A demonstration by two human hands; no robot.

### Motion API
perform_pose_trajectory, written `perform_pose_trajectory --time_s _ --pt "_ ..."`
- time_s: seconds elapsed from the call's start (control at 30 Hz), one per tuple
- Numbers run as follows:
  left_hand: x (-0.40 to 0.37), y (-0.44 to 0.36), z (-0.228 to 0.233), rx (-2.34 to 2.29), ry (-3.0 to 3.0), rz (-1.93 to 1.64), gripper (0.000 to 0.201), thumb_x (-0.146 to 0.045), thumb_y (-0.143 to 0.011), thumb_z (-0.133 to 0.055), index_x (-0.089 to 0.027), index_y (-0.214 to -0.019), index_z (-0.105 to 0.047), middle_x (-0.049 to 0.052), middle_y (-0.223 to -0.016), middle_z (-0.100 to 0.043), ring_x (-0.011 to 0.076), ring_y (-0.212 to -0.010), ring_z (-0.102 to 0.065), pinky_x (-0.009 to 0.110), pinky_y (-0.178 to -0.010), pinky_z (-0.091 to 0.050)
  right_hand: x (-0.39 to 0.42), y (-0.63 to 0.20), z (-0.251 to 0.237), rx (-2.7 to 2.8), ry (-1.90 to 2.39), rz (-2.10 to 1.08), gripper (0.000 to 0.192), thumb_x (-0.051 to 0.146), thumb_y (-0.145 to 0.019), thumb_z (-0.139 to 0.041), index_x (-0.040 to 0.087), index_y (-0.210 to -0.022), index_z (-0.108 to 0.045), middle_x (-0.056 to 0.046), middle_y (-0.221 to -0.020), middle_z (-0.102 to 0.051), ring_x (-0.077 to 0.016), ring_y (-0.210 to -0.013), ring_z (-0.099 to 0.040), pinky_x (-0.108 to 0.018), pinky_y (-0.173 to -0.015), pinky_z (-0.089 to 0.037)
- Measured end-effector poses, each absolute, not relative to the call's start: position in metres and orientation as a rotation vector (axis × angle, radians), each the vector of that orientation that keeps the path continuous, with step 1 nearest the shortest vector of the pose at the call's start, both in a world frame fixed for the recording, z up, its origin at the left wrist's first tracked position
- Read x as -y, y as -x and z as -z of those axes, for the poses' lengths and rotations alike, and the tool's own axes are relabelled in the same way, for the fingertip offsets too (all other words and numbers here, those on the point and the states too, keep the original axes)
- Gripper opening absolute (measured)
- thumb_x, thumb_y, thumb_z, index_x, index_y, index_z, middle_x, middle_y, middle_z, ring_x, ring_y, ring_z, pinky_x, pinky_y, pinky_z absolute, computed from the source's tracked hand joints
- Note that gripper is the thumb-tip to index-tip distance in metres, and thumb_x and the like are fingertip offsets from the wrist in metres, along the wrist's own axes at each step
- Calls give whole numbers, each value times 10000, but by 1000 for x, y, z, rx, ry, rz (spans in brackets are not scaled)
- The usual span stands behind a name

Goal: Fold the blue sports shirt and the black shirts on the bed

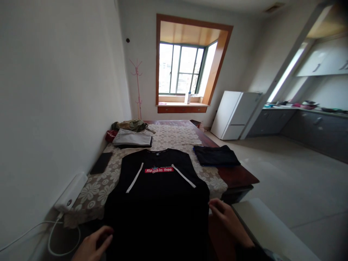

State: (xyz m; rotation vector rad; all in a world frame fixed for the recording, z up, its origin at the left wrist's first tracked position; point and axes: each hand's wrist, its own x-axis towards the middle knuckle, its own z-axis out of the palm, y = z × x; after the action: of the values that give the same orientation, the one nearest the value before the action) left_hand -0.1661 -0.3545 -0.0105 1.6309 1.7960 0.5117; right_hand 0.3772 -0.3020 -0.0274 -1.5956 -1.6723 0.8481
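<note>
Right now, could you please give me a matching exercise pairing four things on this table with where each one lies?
Things:
1. black T-shirt
2. folded dark garment
3. folded grey garment
4. white power bank

Places:
A. far left, beside an olive garment
B. left table edge, cable plugged in
C. spread out in the middle, both hands at its lower edge
D. right side of the table

Pairs: 1-C, 2-D, 3-A, 4-B

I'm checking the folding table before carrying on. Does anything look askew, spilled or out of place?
Mostly tidy. The olive garment at the far left lies crumpled, unlike the folded grey pile and folded dark garment. The black T-shirt lies flat, held at its lower edges by the left hand and right hand. Nothing spilled.
</note>
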Motion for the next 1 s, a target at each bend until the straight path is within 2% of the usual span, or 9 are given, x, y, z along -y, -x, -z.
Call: perform_pose_trajectory --time_s 0.13,0.23,0.4,0.73,1.0 --pt "310 165 -7 -2052 -1733 -820 357 -492 -841 -487 -266 -1005 -710 39 -1018 -783 242 -958 -727 308 -900 -558 252 -374 14 1613 1667 -304 365 500 -908 -523 218 -1086 -671 -89 -1020 -702 -263 -917 -638 -402 -884 -483" --pt "284 165 -14 -2206 -1847 -944 385 -464 -852 -458 -230 -1049 -693 82 -1028 -759 266 -951 -708 365 -916 -548 227 -371 12 1694 1703 -131 307 429 -896 -524 234 -1080 -674 -88 -1047 -695 -274 -977 -634 -417 -913 -467" --pt "264 169 -17 -2269 -1998 -897 358 -371 -838 -471 -232 -1086 -689 83 -1102 -744 277 -1049 -674 393 -986 -497 215 -373 21 1787 1703 -97 206 383 -903 -500 236 -916 -645 -76 -931 -694 -260 -899 -640 -392 -850 -470" --pt "258 169 -17 -2174 -1912 -859 244 -370 -868 -464 -255 -911 -675 45 -921 -758 237 -902 -710 353 -877 -537 208 -390 41 1750 1564 -208 219 417 -923 -498 237 -937 -622 -94 -973 -713 -268 -902 -677 -401 -850 -515" --pt "257 175 -6 -2155 -1830 -942 223 -377 -872 -464 -272 -917 -655 43 -927 -773 237 -861 -723 338 -841 -545 212 -392 37 1763 1581 -211 197 386 -922 -491 238 -917 -622 -87 -934 -716 -267 -887 -683 -401 -835 -521"
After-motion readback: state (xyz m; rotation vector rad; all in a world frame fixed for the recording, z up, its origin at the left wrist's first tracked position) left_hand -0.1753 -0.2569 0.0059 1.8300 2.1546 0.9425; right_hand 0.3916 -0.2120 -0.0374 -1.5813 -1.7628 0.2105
